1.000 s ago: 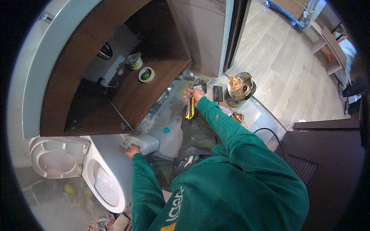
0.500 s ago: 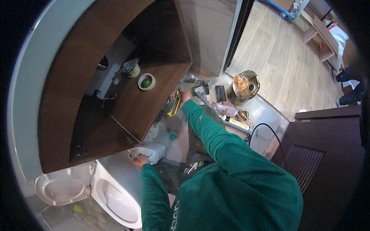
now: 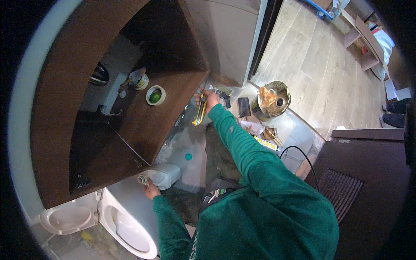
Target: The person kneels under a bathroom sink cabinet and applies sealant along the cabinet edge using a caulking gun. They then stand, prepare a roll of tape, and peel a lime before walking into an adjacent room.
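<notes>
My right hand is closed on a yellow utility knife, held near the lower edge of an open brown cabinet, with the knife slanting down-left. My left hand grips a white plastic jug by its open neck, beside the toilet. A teal round cap lies on the dusty floor between my hands. On the cabinet shelf are a bowl with something green and a small tub with a tool.
A dirty metal bucket, sealant tube, black rectangular object and debris lie at the doorway. A black cable loops by the brown door. Another person's legs and wooden furniture pieces show in the hallway.
My right hand with the knife has moved slightly forward and left, and the knife has tilted. My left hand still holds the jug. The view has shifted a little.
</notes>
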A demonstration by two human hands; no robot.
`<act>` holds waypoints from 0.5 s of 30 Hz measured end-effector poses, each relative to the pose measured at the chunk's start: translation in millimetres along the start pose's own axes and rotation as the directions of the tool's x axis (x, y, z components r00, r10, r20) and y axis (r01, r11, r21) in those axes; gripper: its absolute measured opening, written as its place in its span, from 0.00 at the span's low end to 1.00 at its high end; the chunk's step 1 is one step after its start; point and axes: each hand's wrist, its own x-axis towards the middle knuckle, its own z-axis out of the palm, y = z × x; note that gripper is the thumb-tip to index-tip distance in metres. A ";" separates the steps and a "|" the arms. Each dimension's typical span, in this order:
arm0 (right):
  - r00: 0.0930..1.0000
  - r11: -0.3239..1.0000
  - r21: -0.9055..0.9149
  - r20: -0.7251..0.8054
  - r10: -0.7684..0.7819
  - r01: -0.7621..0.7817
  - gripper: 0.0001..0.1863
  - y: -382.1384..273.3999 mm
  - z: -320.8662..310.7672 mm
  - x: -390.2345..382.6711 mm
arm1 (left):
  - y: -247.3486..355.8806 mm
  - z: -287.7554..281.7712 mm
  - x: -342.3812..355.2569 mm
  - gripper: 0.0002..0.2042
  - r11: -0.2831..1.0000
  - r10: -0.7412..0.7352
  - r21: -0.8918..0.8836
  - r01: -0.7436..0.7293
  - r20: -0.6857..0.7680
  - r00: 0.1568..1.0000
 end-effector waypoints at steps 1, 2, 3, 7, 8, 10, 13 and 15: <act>1.000 1.000 0.006 0.001 -0.005 0.005 0.15 -5.8 -1.3 3.2 | 11.3 -11.1 -15.1 0.25 0.973 -0.053 -0.225 0.048 -0.017 0.998; 1.000 1.000 0.016 0.003 -0.027 0.027 0.15 -12.4 -2.8 6.8 | 23.8 -20.2 -29.4 0.25 0.894 -0.107 -0.439 0.087 -0.021 0.994; 1.000 1.000 0.002 0.010 -0.015 0.015 0.15 -18.9 -4.8 10.0 | 36.8 -28.7 -42.1 0.25 0.944 -0.012 -0.330 0.002 -0.029 0.999; 0.999 0.999 -0.010 0.014 -0.050 0.050 0.16 -41.5 -10.4 20.6 | 84.4 -40.6 -91.6 0.24 0.940 0.248 -0.270 -0.207 0.128 0.960; 0.999 0.999 -0.008 -0.008 -0.044 0.044 0.16 -45.5 -10.5 22.3 | 97.5 -32.6 -98.0 0.24 0.891 0.325 -0.389 -0.233 0.190 0.926; 0.996 0.996 -0.015 -0.001 -0.085 0.085 0.16 -52.2 -8.9 24.6 | 126.1 -14.8 -96.0 0.23 0.888 0.408 -0.335 -0.316 0.254 0.877; 0.991 0.991 0.023 0.005 -0.133 0.133 0.17 -60.1 -5.5 24.9 | 161.7 11.6 -81.0 0.23 0.805 0.591 -0.152 -0.573 0.290 0.753; 0.986 0.986 0.030 -0.005 -0.164 0.164 0.18 -63.9 -5.2 23.1 | 183.7 27.8 -58.1 0.27 0.767 0.594 -0.001 -0.642 0.380 0.709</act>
